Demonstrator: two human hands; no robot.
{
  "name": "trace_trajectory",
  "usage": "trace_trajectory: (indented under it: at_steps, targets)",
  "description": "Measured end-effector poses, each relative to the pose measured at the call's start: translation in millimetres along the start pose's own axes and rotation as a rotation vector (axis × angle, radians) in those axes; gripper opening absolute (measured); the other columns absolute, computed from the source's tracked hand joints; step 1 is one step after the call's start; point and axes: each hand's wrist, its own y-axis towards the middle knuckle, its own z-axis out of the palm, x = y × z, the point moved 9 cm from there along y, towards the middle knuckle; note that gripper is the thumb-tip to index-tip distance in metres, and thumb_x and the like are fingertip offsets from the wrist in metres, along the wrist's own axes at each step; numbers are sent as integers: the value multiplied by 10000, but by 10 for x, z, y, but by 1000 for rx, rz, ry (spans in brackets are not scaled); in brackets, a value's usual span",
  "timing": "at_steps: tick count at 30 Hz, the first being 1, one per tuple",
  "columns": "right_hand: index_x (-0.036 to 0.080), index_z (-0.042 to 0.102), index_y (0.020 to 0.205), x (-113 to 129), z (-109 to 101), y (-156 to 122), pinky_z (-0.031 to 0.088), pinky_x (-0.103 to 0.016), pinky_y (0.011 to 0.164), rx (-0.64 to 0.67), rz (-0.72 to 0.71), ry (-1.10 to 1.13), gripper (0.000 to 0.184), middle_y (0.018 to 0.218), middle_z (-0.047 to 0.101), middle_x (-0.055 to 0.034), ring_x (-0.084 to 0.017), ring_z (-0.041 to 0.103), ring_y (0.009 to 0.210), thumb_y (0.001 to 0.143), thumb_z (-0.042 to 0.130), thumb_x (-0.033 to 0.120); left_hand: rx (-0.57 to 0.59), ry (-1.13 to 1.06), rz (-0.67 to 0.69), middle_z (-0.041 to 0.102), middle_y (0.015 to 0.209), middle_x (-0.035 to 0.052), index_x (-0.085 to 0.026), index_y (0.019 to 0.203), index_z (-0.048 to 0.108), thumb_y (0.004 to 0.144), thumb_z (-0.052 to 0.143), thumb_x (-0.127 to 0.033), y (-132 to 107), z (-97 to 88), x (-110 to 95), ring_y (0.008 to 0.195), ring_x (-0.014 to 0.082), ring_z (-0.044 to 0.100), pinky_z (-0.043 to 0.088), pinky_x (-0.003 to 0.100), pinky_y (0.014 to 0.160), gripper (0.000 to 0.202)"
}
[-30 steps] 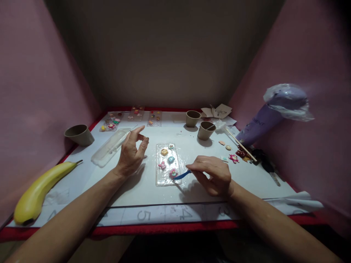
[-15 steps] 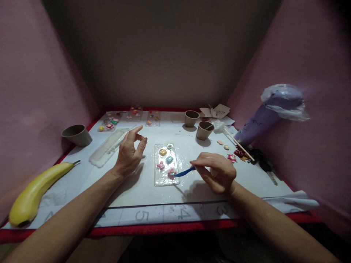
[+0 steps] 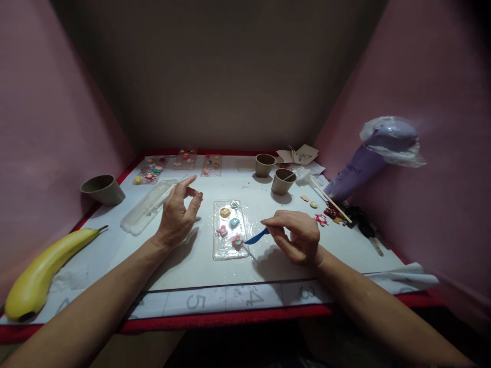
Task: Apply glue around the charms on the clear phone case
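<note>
A clear phone case [image 3: 229, 245] lies flat in the middle of the white mat, with several small coloured charms stuck on it. My right hand [image 3: 297, 236] pinches a small blue tool [image 3: 256, 236] whose tip sits just right of the pink flower charm [image 3: 237, 241] at the case's near end. My left hand [image 3: 177, 210] hovers left of the case, thumb and fingers curled loosely toward each other with nothing visible between them.
A banana [image 3: 42, 273] lies at the near left. A tipped cup [image 3: 102, 189] and a clear lid [image 3: 148, 206] are at the left, two upright cups [image 3: 283, 181] at the back. Decorated cases [image 3: 210, 164] line the far edge. A purple piping bag [image 3: 368, 158], a wooden stick [image 3: 330, 200] and loose charms [image 3: 320, 219] lie at the right.
The blue tool's tip has drawn back slightly to the right, off the pink flower charm. My left hand has barely moved. The view has shifted a little.
</note>
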Motion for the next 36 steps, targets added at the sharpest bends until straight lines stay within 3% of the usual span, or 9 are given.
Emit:
trace_trajectory:
  at_steps: [8,19,36]
  targets:
    - [181,656,942,17,3,12,398,-265,489,0,2,-12,230,583,582,-4,-123,483,487,778,516,101,-2,17,-13,639,876,40,-177,1281,480,891,525,-308,1,-9,9,824,209,612,482,354,757,414]
    - [169,653,966,9,25,-14,388,-270,489,9,-7,15,253,594,579,-12,-126,485,505,769,524,78,-5,14,-2,636,874,41,-168,1277,485,891,526,-300,10,1,6,834,208,614,460,382,832,410]
    - [164,652,963,21,41,-3,383,-264,495,18,-7,22,249,591,566,-9,-123,475,509,775,521,67,4,23,-3,635,885,39,-172,1282,480,892,531,-286,6,-2,6,828,199,616,475,329,746,409]
